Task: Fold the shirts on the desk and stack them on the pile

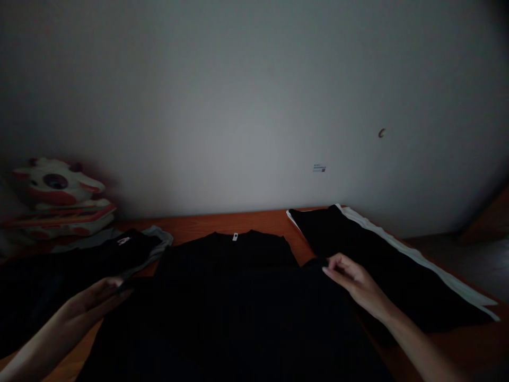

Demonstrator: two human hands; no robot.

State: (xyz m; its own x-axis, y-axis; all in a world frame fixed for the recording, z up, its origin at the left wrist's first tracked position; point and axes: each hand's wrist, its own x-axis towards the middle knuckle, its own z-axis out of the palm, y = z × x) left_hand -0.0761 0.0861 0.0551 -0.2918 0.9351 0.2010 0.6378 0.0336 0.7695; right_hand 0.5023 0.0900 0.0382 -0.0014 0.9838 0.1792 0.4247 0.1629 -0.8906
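Note:
A black shirt (234, 313) lies in front of me on the wooden table, its neckline with a small white label toward the wall. At its left side my left hand (97, 300) is closed on a pinch of the dark fabric. My right hand (353, 276) pinches the fabric on the opposite side between thumb and fingers. The cloth between the two hands spreads wide and hides its own lower folds. Dim light makes the seams hard to make out.
Right of the shirt lie folded black garments (366, 244) with a white one beneath. Dark and grey clothes (139, 246) lie at the left. A cow-shaped toy keyboard (59, 204) stands behind them. The wooden table (191, 225) meets a pale wall (238, 106).

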